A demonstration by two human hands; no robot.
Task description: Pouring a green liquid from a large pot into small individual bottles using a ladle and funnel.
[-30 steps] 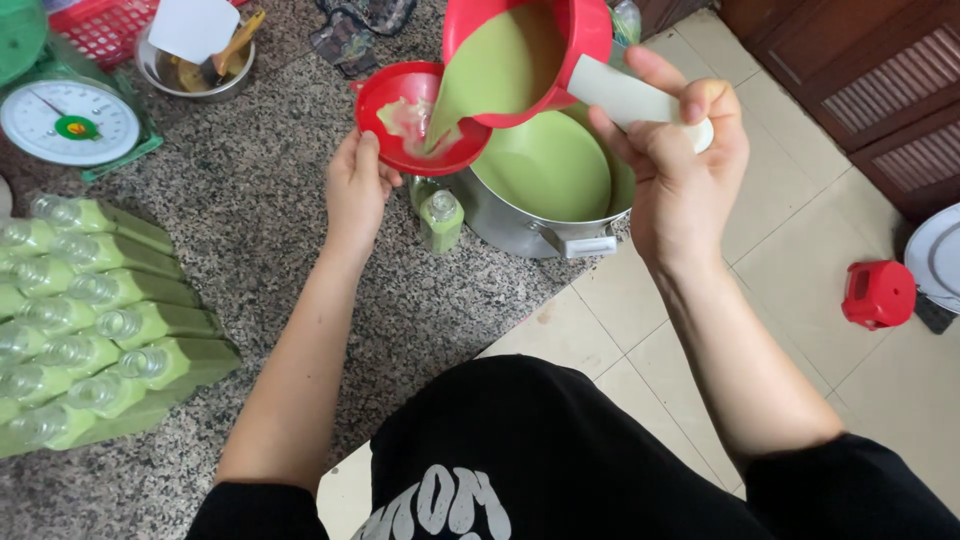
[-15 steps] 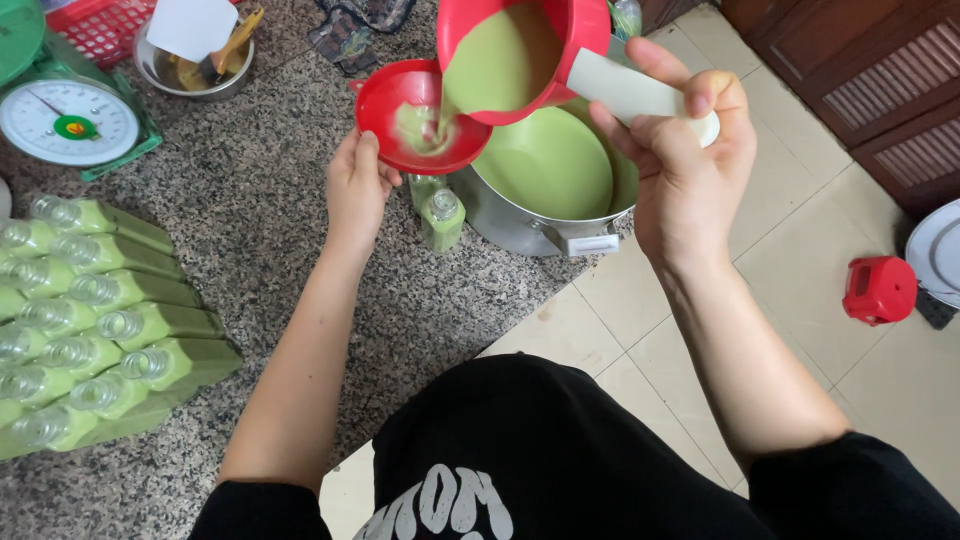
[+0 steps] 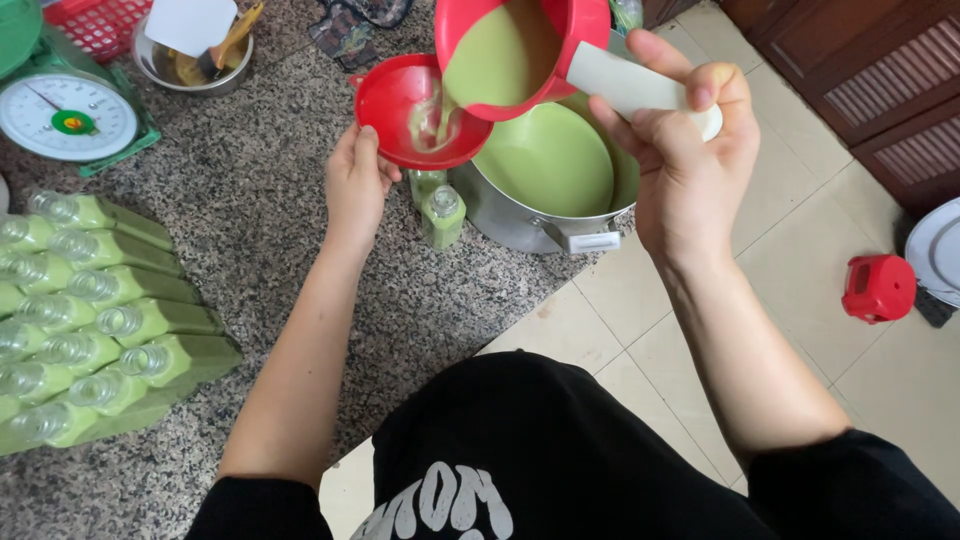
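Beside the steel pot [image 3: 520,225], the left hand [image 3: 355,185] pinches the red funnel [image 3: 415,110] rim, grip closed. Above the pot, the right hand [image 3: 690,150] grips the red jug [image 3: 520,50] handle, fingers wrapped tight, pouring green liquid.

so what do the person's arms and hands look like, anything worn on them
Both hands, the left hand and the right hand, are bare, with no gloves, rings or watch showing. The forearms are bare too. Short black sleeves begin near the elbows, part of a black top with white lettering.

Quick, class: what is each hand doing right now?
Left hand: closed on the red funnel rim.
Right hand: closed on the red jug's white handle, pouring.
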